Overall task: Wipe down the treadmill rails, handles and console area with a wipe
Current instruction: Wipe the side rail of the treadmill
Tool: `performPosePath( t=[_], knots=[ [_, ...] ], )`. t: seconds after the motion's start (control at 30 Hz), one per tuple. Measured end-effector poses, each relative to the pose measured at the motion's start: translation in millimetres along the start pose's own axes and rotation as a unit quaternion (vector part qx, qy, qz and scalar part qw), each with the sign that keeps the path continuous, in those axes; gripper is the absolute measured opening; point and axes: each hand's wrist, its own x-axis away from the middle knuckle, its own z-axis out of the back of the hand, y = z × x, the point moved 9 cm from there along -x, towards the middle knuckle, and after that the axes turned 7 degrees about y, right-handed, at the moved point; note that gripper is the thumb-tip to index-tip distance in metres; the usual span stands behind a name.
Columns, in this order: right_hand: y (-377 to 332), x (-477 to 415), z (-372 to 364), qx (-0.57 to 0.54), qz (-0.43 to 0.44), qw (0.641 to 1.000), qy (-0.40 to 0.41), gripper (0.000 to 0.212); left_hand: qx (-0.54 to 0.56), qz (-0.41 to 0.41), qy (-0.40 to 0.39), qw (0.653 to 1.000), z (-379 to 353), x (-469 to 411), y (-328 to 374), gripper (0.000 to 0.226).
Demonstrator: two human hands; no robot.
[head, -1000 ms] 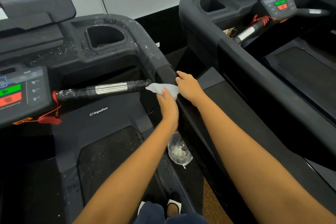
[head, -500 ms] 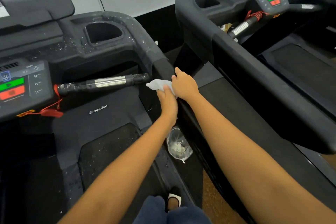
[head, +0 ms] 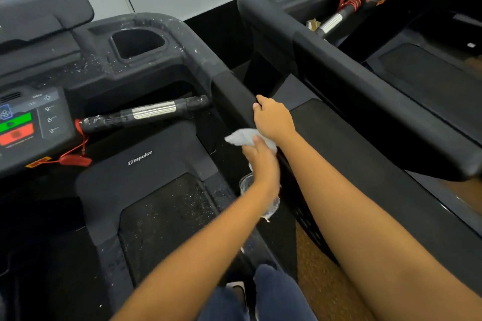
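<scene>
My left hand [head: 260, 161] grips a crumpled white wipe [head: 241, 137] against the inner side of the treadmill's right rail [head: 232, 96]. My right hand [head: 273, 118] rests on top of that black rail just beyond the wipe, fingers curled over its edge. To the left, the dusty handle bar [head: 146, 112] with a silver sensor band runs toward the console [head: 23, 125], which has green and red buttons. White specks cover the cup holder area [head: 138, 43].
A red safety cord and clip [head: 74, 159] hang below the console. A clear plastic bag [head: 270, 206] lies on the deck edge under my left wrist. A second treadmill [head: 365, 81] stands close on the right. My feet show at the bottom.
My left hand has drawn the wipe back along the rail toward me, away from the handle bar's end. My right hand stays on the rail top.
</scene>
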Motion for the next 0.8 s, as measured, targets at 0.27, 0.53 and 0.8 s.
performPosePath(
  t=[0.27,0.53,0.8],
  knots=[
    [-2,9,-1,0.061,0.056,0.997,-0.012,0.031,0.035,-0.038,0.009,0.999,-2,-11,-16,0.04],
    [22,61,10,0.082,0.102,0.986,-0.099,0.059,0.005,-0.023,-0.019,1.0,7,-5,-40,0.05],
    [44,87,24,-0.046,0.07,0.984,-0.157,0.058,-0.034,0.063,0.038,0.997,13,60,-100,0.074]
  ],
)
